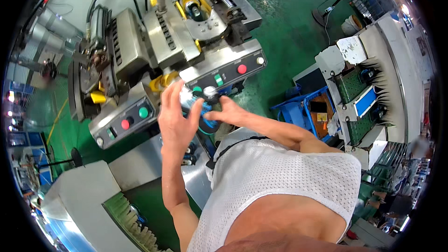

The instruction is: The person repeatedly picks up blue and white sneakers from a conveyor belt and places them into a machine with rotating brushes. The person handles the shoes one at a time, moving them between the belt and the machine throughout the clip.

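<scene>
In front of my waist, close to the machine's control panels, I hold what looks like a shoe upper (pixel 208 125), dark with a teal edge and blue laces. My left hand (pixel 178 117) is on its left side, thumb and fingers set apart around a blurred white and blue part. My right hand (pixel 227 113) closes on the other side, thumb near the laces. Most of the upper is hidden between the hands. Just beyond my left fingertips is a yellow mould (pixel 163 81) of the metal machine (pixel 133 49).
A panel with a red button (pixel 241 69) angles off right; a second panel (pixel 122 121) lies left. At the machine's far right, a yellow clamp (pixel 192 7) surrounds a dark piece. A blue crate (pixel 305 112) and a brush-edged conveyor unit (pixel 368 91) stand right, another brush-edged unit (pixel 88 200) lower left.
</scene>
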A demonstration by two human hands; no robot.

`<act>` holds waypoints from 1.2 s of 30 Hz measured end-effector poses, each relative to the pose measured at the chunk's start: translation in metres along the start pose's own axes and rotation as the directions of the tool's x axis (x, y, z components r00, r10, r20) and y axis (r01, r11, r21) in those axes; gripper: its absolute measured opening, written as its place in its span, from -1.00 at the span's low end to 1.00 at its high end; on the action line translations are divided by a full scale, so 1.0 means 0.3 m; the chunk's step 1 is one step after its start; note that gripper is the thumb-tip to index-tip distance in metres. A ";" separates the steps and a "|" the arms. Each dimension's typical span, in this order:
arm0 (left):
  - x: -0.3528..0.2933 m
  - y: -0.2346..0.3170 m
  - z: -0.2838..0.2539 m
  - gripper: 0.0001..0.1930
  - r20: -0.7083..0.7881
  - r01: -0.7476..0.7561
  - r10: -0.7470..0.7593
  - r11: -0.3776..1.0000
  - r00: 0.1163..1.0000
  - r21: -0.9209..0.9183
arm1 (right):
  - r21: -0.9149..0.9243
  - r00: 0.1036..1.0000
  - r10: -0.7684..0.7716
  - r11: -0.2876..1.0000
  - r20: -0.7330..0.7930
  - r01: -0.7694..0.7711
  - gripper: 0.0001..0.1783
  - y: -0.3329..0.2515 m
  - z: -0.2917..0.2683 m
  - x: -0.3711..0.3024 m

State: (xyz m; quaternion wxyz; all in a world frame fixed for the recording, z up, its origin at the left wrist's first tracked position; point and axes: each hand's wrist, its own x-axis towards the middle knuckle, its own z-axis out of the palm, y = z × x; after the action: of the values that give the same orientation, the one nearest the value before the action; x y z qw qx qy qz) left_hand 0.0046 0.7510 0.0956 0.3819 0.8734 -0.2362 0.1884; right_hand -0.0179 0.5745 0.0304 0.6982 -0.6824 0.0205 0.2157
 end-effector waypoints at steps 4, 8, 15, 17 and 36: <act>0.354 -0.118 0.241 -0.54 -0.025 0.091 -0.105 0.945 0.994 -0.315 | 0.545 0.982 0.046 0.836 -0.182 0.062 -0.37 0.049 -0.304 -0.028; 0.666 -0.448 0.564 -0.39 0.057 0.313 -0.313 0.885 0.948 -0.343 | 0.677 0.918 0.074 0.699 -0.388 0.230 -0.45 0.106 -0.477 -0.048; 1.024 -0.854 1.094 -0.31 -0.049 0.507 -0.505 0.856 0.862 0.099 | 0.706 0.779 0.220 0.610 -0.588 0.360 -0.50 0.088 -0.609 -0.152; 1.015 -0.938 1.188 -0.26 0.024 0.495 -0.503 0.856 0.864 0.147 | 0.693 0.783 0.203 0.625 -0.588 0.359 -0.43 0.071 -0.613 -0.159; 0.132 -0.349 0.162 -0.32 0.260 0.616 -0.582 0.575 0.771 -0.539 | -0.241 0.909 -0.052 0.969 -0.414 -0.054 -0.47 -0.262 -0.783 1.369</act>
State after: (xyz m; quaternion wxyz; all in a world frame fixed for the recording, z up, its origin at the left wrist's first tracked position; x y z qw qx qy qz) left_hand 0.1023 0.7661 0.0242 0.6701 0.7397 0.0157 -0.0596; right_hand 0.4424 0.4628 -0.0439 0.5871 -0.7941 0.1423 0.0664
